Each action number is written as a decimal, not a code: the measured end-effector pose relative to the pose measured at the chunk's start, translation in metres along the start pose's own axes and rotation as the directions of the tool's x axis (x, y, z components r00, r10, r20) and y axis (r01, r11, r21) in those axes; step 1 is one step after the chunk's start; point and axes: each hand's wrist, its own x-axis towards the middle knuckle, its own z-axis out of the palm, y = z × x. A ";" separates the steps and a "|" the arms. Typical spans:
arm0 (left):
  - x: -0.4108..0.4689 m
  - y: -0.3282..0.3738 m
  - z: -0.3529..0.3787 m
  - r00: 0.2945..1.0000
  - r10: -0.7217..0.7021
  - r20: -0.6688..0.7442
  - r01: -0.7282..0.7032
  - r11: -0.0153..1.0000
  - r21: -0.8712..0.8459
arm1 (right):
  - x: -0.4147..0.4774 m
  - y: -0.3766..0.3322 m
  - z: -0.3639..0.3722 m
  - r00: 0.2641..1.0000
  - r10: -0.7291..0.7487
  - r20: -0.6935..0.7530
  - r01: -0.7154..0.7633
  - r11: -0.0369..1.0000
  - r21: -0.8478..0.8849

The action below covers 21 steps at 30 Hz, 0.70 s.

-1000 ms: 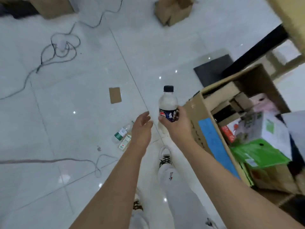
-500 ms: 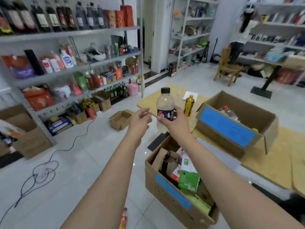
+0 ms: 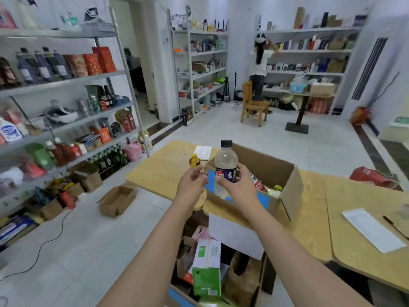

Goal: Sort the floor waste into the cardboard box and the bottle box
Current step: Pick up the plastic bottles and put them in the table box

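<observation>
Head view: both our arms reach forward over two open boxes.
Right grip (image 3: pixel 239 187): clamped round the labelled lower half of the bottle (image 3: pixel 225 161), fingers and thumb curled on it. We hold it upright with the black cap on top, which we judge keeps it steady while it is carried.
Bottle: pale and see-through, raised in the right grip and not yet in either box.
Left grip (image 3: pixel 192 185): apart and holding nothing, fingers loosely bent, just beside the right grip. We judge it is only standing by.
Bottle box (image 3: pixel 267 167): open on the counter (image 3: pixel 163 173), just beyond and below the right grip. Other bottles lie inside, so we take it as this bottle's place.
Cardboard box (image 3: pixel 177 296): on the floor under our forearms, nearer us than either grip, and packed with cartons, a green carton (image 3: pixel 207 278) among them.
Yellow-capped bottle (image 3: pixel 194 159): stands on the counter just beyond the left grip, outside the bottle box.
Next: we judge a short reach forward and down would set the bottle in.
</observation>
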 end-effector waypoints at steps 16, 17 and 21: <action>0.095 -0.092 0.181 0.955 -0.260 0.140 0.195 0.911 0.364 | 0.152 0.172 -0.136 0.996 0.095 -0.002 -0.092 0.966 -0.241; 0.100 -0.092 0.185 0.953 -0.272 0.135 0.203 0.901 0.383 | 0.157 0.176 -0.136 0.996 0.090 0.014 -0.084 0.962 -0.260; 0.121 -0.088 0.198 0.948 -0.284 0.142 0.183 0.854 0.488 | 0.179 0.198 -0.135 0.994 0.094 0.063 -0.057 0.895 -0.442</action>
